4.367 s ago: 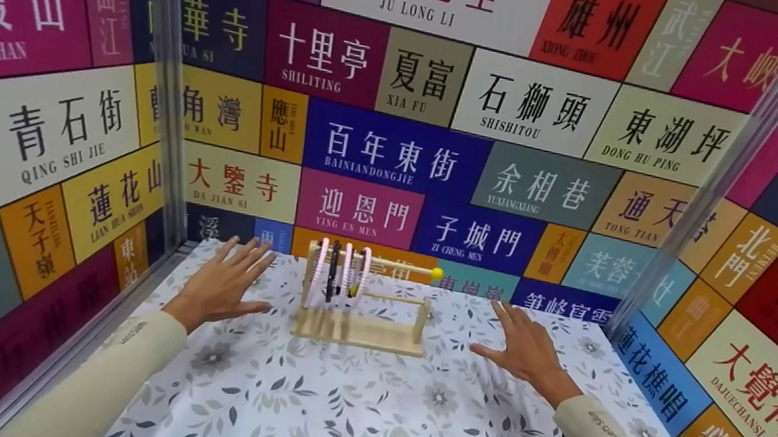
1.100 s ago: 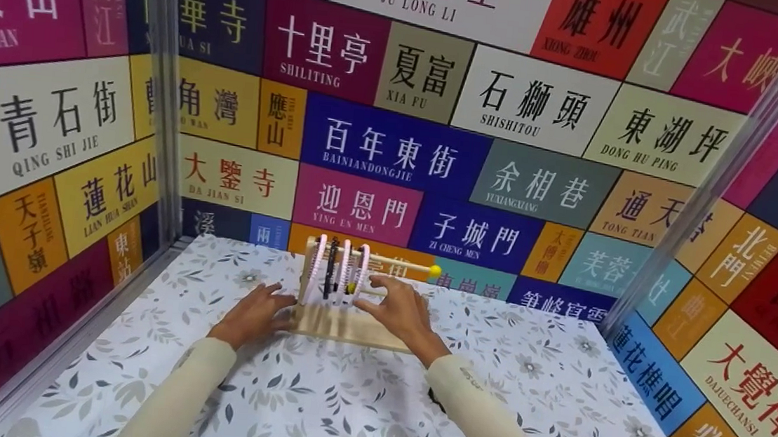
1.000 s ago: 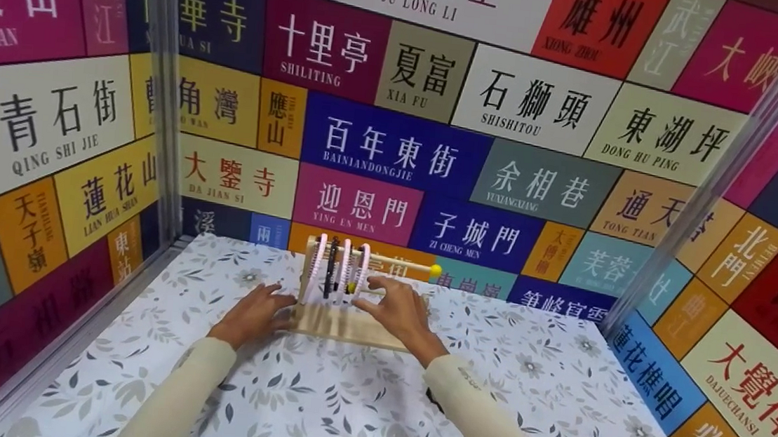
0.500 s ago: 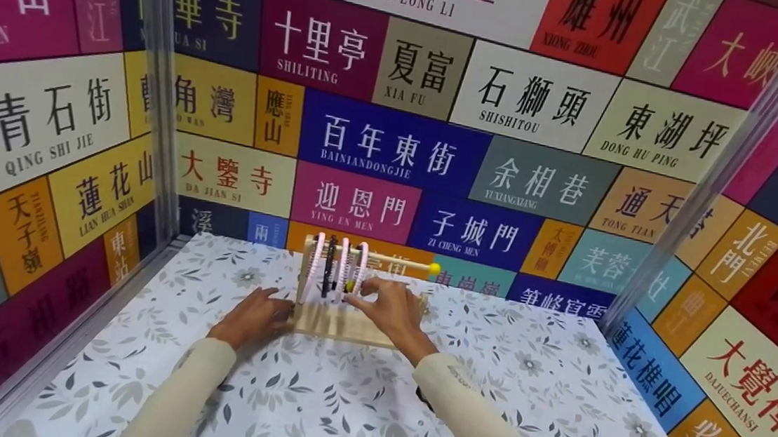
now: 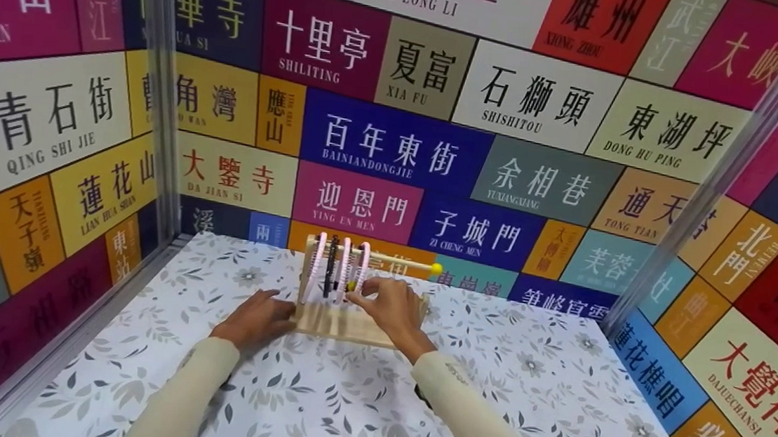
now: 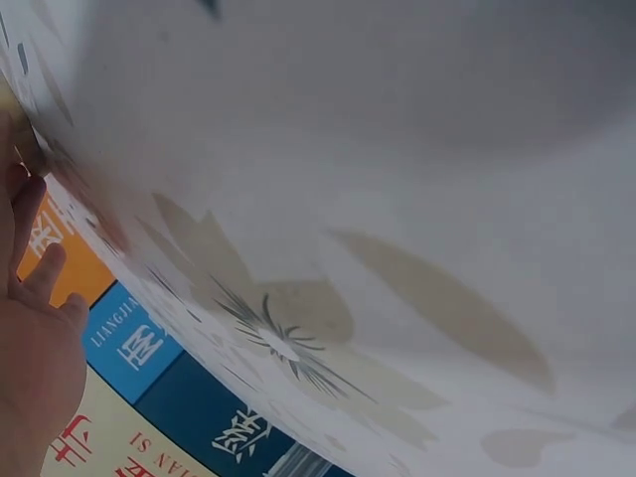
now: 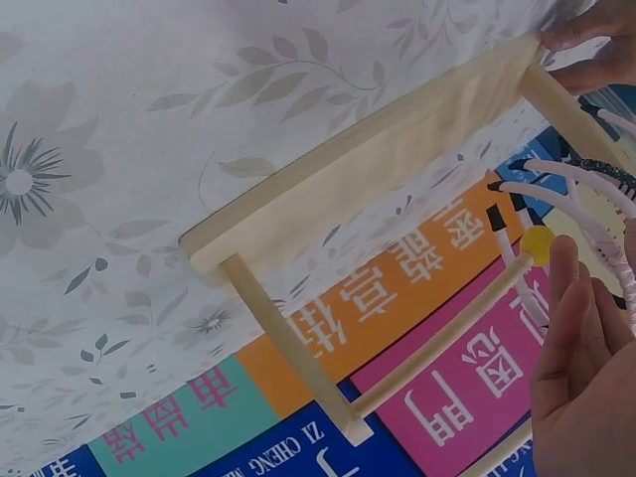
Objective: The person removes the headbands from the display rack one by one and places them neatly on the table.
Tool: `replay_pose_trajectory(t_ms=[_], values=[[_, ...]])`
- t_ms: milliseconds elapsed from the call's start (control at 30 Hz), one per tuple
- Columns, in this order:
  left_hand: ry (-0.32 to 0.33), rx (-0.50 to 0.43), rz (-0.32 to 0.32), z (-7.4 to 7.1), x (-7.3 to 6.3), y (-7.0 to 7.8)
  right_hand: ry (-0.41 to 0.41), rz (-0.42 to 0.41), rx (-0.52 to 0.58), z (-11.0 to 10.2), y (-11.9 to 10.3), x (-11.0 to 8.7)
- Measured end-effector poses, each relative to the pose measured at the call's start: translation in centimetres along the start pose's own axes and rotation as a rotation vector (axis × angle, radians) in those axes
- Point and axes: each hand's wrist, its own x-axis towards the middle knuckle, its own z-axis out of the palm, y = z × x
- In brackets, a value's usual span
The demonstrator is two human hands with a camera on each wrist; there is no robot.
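Apparently grasping step | wooden stand (image 5: 334, 322) gripped at left by left hand (image 5: 256, 319) | rightmost pink hoop (image 5: 364, 262) reached by right hand (image 5: 389, 310), hold cannot be told | rightward slide probably needed

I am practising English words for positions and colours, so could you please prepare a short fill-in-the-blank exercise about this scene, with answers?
In the head view, the person's bare left hand is at the ____ end of the pale wooden stand.
Of the four thin, curved headbands hanging on its wooden upper rod, three are pink and one is ____.
The small round ball tipping that rod is ____.
The leaf-patterned cloth under the stand has a ____ background.
Missing words: left; black; yellow; white.
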Motion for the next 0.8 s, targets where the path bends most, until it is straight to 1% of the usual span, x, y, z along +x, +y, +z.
replay_pose_trajectory(t_ms=[200, 300, 467, 533, 700, 767, 800], values=[[0.001, -0.015, 0.004, -0.04, 0.04, 0.1, 0.038, -0.03, 0.009, 0.19, 0.14, -0.03], [-0.004, -0.015, -0.011, -0.15, -0.05, 0.17, 0.056, -0.038, -0.006, 0.33, 0.26, -0.11], [-0.001, -0.011, 0.007, -0.31, -0.05, 0.08, 0.097, -0.052, -0.018, 0.34, 0.41, -0.12], [0.002, -0.006, 0.024, -0.37, -0.06, -0.02, 0.109, -0.047, -0.015, 0.27, 0.39, -0.07], [0.025, 0.055, 0.115, -0.45, 0.04, -0.06, 0.121, -0.012, 0.0, -0.2, 0.43, -0.07], [0.03, 0.072, 0.134, -0.51, -0.01, -0.01, 0.123, -0.005, 0.014, -0.33, 0.44, -0.12], [0.025, 0.074, 0.128, -0.54, 0.0, 0.02, 0.122, 0.0, 0.02, -0.4, 0.42, -0.13]])
